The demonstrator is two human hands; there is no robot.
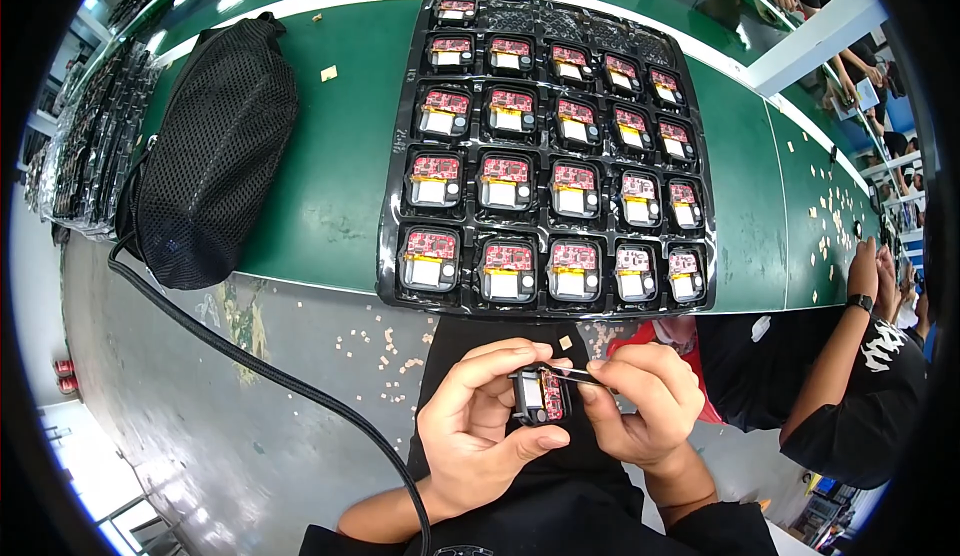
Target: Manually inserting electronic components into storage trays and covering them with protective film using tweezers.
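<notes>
Over my lap, my left hand (pixel 478 426) is closed around a small black device housing (pixel 542 396) with a red circuit board and a pale battery inside. My right hand (pixel 645 396) pinches thin metal tweezers (pixel 570 371), whose tip reaches the upper edge of that housing. Just beyond both hands, a black plastic tray (pixel 397 156) lies on the green table. Its pockets hold several matching housings with red boards, white batteries and yellow strips. In the tray's far row, only the left pocket holds a housing.
A black mesh bag (pixel 215 146) lies left of the tray, with a black cord (pixel 270 381) running down toward my left arm. Stacked black trays (pixel 85 146) stand at far left. A co-worker (pixel 850 386) works at right. Small tan pieces (pixel 390 341) litter the floor and table.
</notes>
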